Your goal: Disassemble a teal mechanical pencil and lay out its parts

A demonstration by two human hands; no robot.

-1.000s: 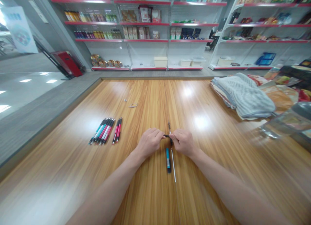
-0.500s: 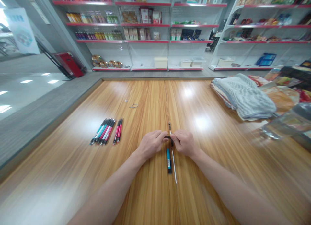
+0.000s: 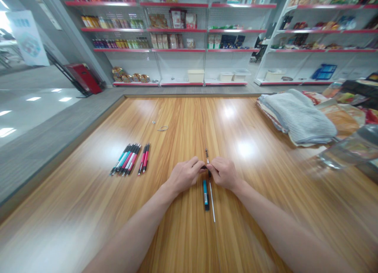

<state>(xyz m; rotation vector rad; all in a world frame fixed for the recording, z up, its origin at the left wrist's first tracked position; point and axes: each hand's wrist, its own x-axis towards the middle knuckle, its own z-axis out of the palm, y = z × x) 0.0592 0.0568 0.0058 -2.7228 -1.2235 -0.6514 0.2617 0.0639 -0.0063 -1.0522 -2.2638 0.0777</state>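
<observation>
Over the middle of the table, my left hand point(image 3: 186, 174) and my right hand point(image 3: 223, 173) meet with fingers pinched around a small black pen part point(image 3: 203, 167), mostly covered by the fingertips. Just below them lies a teal pen barrel point(image 3: 205, 192) with a black end. Beside it, a thin white pen refill point(image 3: 212, 205) runs toward me. A small dark and silver piece point(image 3: 207, 153) lies just beyond the fingers. To the left are a row of several pens point(image 3: 125, 159) in teal, pink and white, and two pink-red pens point(image 3: 144, 159).
A thin looped ring point(image 3: 162, 128) and a tiny shiny piece point(image 3: 154, 122) lie at the far left of the wooden table point(image 3: 183, 115). Folded cloths point(image 3: 301, 115) and a clear plastic container point(image 3: 348, 147) occupy the right side. Stocked shelves point(image 3: 177, 28) stand behind.
Both hands stay nearly in place. The black part between the fingertips shows a little less and sits slightly more tilted. Nothing on the table has moved.
</observation>
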